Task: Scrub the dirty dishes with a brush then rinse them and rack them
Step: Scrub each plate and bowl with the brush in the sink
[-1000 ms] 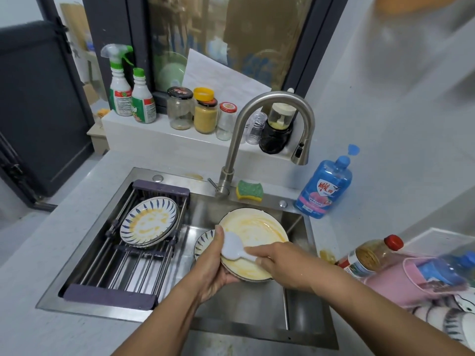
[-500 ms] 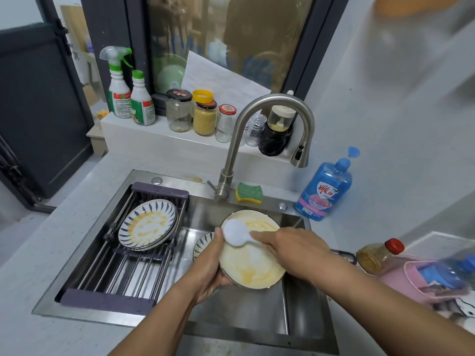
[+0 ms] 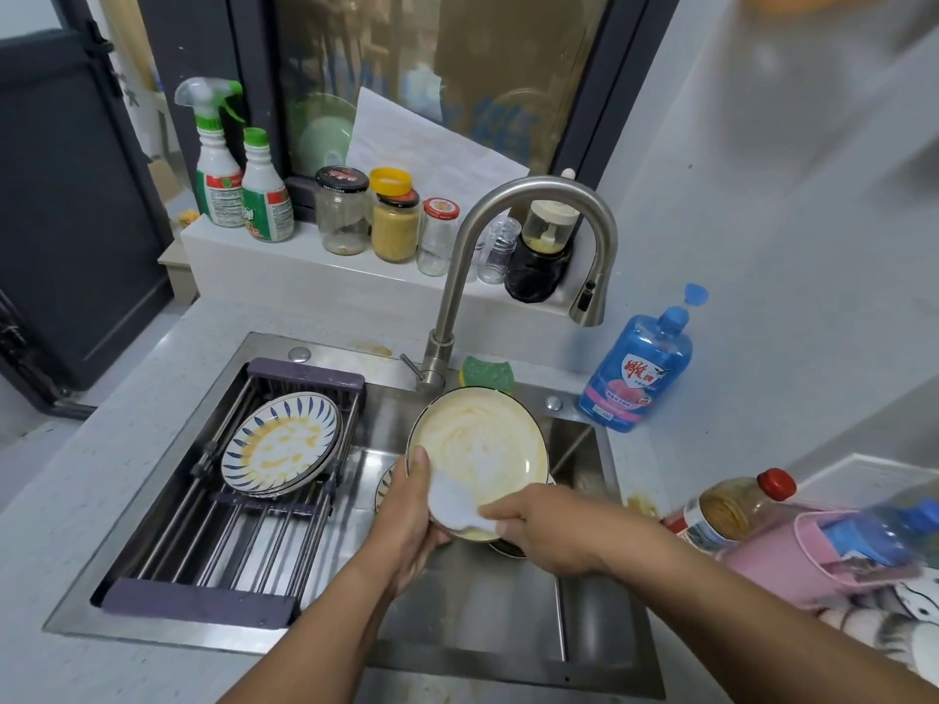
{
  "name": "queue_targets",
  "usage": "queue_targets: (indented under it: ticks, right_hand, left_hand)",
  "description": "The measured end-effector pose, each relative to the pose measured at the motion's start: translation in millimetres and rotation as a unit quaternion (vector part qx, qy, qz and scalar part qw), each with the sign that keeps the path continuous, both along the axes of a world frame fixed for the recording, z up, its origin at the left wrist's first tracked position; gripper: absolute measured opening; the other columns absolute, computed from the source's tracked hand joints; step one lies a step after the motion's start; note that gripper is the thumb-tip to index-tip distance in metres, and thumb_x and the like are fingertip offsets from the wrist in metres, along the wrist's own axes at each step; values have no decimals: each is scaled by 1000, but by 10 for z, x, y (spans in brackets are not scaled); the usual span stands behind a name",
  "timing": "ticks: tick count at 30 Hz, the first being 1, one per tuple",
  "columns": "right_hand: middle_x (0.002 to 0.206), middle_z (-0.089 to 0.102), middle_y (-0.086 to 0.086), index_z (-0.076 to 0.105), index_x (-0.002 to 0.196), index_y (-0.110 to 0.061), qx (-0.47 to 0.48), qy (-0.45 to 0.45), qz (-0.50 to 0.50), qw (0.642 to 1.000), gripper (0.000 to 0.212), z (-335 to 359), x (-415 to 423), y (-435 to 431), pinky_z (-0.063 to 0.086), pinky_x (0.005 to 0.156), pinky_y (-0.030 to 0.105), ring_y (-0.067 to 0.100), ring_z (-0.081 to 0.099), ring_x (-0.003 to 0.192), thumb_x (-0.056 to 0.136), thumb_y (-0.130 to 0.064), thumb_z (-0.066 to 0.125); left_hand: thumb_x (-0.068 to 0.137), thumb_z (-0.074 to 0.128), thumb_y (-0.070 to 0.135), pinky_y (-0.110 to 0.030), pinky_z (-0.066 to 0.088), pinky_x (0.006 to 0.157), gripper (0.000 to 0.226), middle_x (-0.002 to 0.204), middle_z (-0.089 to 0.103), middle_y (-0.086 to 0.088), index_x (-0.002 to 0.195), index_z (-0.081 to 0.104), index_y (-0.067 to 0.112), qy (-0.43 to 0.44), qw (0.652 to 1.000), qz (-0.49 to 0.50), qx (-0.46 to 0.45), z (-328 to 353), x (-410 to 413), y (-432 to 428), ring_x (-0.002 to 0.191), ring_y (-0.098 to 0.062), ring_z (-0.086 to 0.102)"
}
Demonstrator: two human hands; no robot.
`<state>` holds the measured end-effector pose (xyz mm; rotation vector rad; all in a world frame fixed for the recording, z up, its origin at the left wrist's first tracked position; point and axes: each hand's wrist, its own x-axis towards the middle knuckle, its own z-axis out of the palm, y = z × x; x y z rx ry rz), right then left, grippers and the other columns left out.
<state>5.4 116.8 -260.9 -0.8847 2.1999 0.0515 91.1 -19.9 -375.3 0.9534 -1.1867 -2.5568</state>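
A plate smeared with yellow sauce [image 3: 482,439] is tilted up over the sink. My left hand [image 3: 409,520] grips its lower left rim, thumb on the face. My right hand [image 3: 551,530] holds a white brush [image 3: 452,503] whose head lies on the plate's lower left part. Under the held plate another blue-patterned plate [image 3: 385,487] peeks out in the basin. Dirty blue-rimmed plates [image 3: 282,444] with yellow smears lie stacked on the purple rack [image 3: 203,602] across the sink's left half.
A curved steel tap [image 3: 513,195] arches over the sink [image 3: 508,627]. A green sponge [image 3: 488,370] and a blue soap bottle [image 3: 637,378] stand behind it. Jars and spray bottles line the sill. A sauce bottle [image 3: 731,510] and pink container [image 3: 813,561] crowd the right counter.
The brush has swept from the plate's upper left down to its lower left, and the plate has tipped up more toward the tap. My left hand keeps its grip.
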Motion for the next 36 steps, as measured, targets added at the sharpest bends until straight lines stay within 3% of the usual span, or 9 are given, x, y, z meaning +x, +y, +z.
queue_targets:
  ticks: [4, 9, 11, 14, 17, 24, 30, 33, 36]
  right_hand:
    - [103, 71, -2, 63, 130, -45, -118, -22, -117, 986, 32, -42, -77, 80, 56, 81, 33, 20, 69, 84, 102, -47, 49]
    - [87, 73, 0, 71, 95, -25, -292, 49, -270, 916, 27, 108, -245, 212, 49, 55, 14, 10, 63, 70, 93, -52, 64]
    - [87, 71, 4, 67, 91, -24, -312, 65, -290, 902, 29, 124, -261, 192, 46, 53, 17, 12, 59, 70, 94, -52, 62]
    - [88, 69, -4, 63, 94, -31, -270, 114, -218, 931, 37, 155, -206, 225, 53, 75, 35, 19, 63, 84, 103, -56, 37]
    - [119, 69, -9, 53, 131, -47, -155, 185, -72, 968, 37, 219, -58, 296, 51, 91, 40, 24, 63, 111, 105, -54, 28]
    - [127, 63, 4, 43, 143, -45, -36, 214, 85, 972, 37, 245, 171, -6, 47, 89, 39, 33, 59, 115, 108, -46, 31]
    - [128, 65, 1, 48, 143, -44, -124, 165, -71, 976, 38, 54, -89, -158, 50, 91, 39, 30, 60, 113, 108, -40, 33]
    - [96, 65, -6, 59, 137, -35, -198, 30, -142, 969, 35, -112, -16, -270, 47, 80, 30, 17, 59, 86, 109, -35, 39]
    - [87, 60, -9, 63, 134, -31, -200, -11, -100, 975, 33, -164, 48, -278, 40, 64, 24, 4, 47, 65, 108, -33, 43]
  left_hand:
    - [101, 33, 62, -68, 50, 97, 60, 128, 71, -13, 143, 49, 22, 8, 998, -1, 69, -25, 3, -103, 112, -36, 71]
    - [102, 30, 63, -65, 50, 99, 61, 118, 75, -12, 135, 57, 19, 2, 996, 5, 84, 57, 73, -201, 106, -34, 73]
    - [100, 30, 66, -61, 52, 99, 62, 117, 75, -12, 131, 59, 21, -4, 997, -9, 74, 88, 93, -193, 106, -34, 73]
    - [99, 31, 68, -61, 53, 98, 65, 119, 75, -13, 131, 59, 20, 6, 997, -12, 79, 136, 98, -170, 107, -35, 73]
    - [99, 29, 66, -60, 57, 90, 64, 120, 75, -12, 130, 59, 19, 32, 995, -8, 91, 185, 101, -169, 109, -33, 72]
    - [92, 38, 72, -67, 51, 95, 74, 127, 71, -15, 142, 51, 19, 29, 996, -24, 78, 103, 120, -106, 114, -37, 70]
    - [97, 63, 11, -61, 60, 80, 47, 127, 71, -12, 141, 50, 19, 80, 992, -63, 79, 122, 210, 35, 114, -36, 69]
    - [89, 48, -24, -59, 61, 75, 64, 120, 72, -18, 138, 51, 16, 76, 990, -74, 94, 116, 179, 26, 106, -40, 71]
    - [86, 38, -31, -57, 62, 72, 68, 123, 69, -25, 136, 52, 13, 82, 986, -101, 108, 116, 210, -51, 105, -44, 71]
